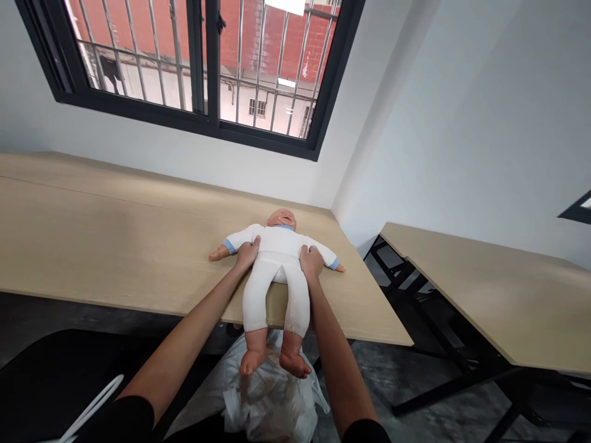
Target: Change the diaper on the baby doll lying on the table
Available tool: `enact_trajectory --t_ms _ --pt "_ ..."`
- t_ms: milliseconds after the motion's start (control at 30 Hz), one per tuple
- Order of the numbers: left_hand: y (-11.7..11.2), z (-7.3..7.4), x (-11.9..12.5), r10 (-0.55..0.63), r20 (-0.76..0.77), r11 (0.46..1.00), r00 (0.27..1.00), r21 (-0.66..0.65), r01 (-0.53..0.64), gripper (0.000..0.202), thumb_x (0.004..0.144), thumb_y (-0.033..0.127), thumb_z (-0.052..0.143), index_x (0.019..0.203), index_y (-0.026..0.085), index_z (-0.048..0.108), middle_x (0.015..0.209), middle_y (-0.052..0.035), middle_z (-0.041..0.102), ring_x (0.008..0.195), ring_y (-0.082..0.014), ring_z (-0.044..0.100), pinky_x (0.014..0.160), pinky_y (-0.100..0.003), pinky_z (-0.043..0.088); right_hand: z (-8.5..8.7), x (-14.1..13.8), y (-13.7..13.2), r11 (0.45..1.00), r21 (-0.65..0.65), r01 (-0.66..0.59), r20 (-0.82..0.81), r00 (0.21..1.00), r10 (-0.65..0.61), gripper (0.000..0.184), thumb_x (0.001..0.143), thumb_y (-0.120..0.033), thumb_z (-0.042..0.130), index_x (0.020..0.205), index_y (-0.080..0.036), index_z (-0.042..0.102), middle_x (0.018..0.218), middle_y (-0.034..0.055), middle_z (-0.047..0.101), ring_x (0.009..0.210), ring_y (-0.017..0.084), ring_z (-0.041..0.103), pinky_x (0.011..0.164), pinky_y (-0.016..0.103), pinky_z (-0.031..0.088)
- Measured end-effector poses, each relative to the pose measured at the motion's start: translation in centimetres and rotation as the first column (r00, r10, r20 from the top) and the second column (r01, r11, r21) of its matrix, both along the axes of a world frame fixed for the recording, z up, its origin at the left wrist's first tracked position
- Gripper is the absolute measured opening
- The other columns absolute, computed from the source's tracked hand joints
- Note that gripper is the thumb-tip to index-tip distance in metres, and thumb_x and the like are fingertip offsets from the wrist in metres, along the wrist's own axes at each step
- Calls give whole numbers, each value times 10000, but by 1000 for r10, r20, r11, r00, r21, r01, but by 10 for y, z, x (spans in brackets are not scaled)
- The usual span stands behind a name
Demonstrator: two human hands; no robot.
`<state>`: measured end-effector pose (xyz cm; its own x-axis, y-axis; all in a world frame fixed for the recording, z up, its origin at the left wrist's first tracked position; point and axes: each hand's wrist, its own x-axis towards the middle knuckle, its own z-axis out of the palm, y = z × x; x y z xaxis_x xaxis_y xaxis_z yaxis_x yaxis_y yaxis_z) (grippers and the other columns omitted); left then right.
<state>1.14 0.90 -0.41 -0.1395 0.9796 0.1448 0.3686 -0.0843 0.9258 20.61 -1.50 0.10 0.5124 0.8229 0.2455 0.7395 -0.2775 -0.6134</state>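
A white-suited doll (279, 246) lies face-up, arms spread.

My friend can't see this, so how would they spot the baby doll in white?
Under the dark-framed window with metal bars is a long beige table. Face up on it lies the white-suited baby doll with blue cuffs. Unlike the crumpled translucent bag below, it has arms and bare feet.

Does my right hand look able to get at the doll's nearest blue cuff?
Probably yes: your right hand holds the doll close by, and nothing visible blocks the way to that cuff.
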Motion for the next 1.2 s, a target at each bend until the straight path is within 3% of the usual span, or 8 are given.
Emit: enact_trajectory --t_ms 200,267,367,433,500,600,800,1200 --pt "-20 3 -9 -41 -163 996 986 67 52 418 880 450 431 597 178 574 674 -131 660 769 -311 645 742 -374 456 0 -1 -2 1000 6 -8 9 1000 8 437 915 -393 321 903 -124 664 980 200 681 950 319 632 818 383 449" --pt "-28 5 -22 29 -280 990 959 139 10 413 863 465 454 578 188 565 673 -130 645 805 -321 632 792 -387 429 -1 -2 -3 1000 6 -7 8 1000 7 439 915 -397 323 895 -124 666 971 198 684 936 315 636 804 374 452" --pt "-34 6 -54 265 -460 931 848 350 -101 324 875 403 428 695 195 599 731 -110 629 845 -296 606 800 -371 414 -2 -2 -2 1000 7 -5 3 1000 5 440 915 -402 323 888 -127 666 964 192 688 922 303 640 789 358 453" --pt "-32 5 -79 316 -508 892 801 446 -68 188 835 318 467 789 197 603 799 -100 622 900 -290 576 816 -367 407 -3 -2 -1 1000 8 -7 -2 1000 7 442 916 -407 321 885 -130 665 969 188 688 923 299 640 787 352 453" --pt "-27 2 -100 208 -566 891 798 446 84 131 758 246 521 859 200 590 907 -94 614 947 -283 546 838 -362 403 -4 -1 -1 1000 8 -7 -5 1000 7 445 917 -411 320 881 -130 663 973 190 686 930 300 636 789 353 451" --pt "-20 -5 -120 0 -596 891 803 365 271 203 687 216 556 889 209 539 948 -68 586 934 -257 529 819 -336 414 -4 -1 0 1000 4 -5 -10 1000 5 440 916 -411 318 876 -135 659 961 188 684 926 304 633 776 358 452" --pt "-16 -13 -124 -90 -482 906 871 324 273 175 698 259 596 812 212 472 935 -41 543 896 -214 538 756 -295 429 -4 -1 0 1000 7 -5 -7 1000 5 424 915 -408 325 860 -146 653 919 177 685 914 293 634 754 345 457" --pt "-18 -15 -122 -188 -284 871 940 394 293 151 729 302 612 819 202 679 994 -82 632 943 -220 606 880 -339 460 -7 0 2 1000 16 -9 -22 1000 9 425 912 -418 326 839 -154 651 903 168 688 889 285 633 744 336 452"
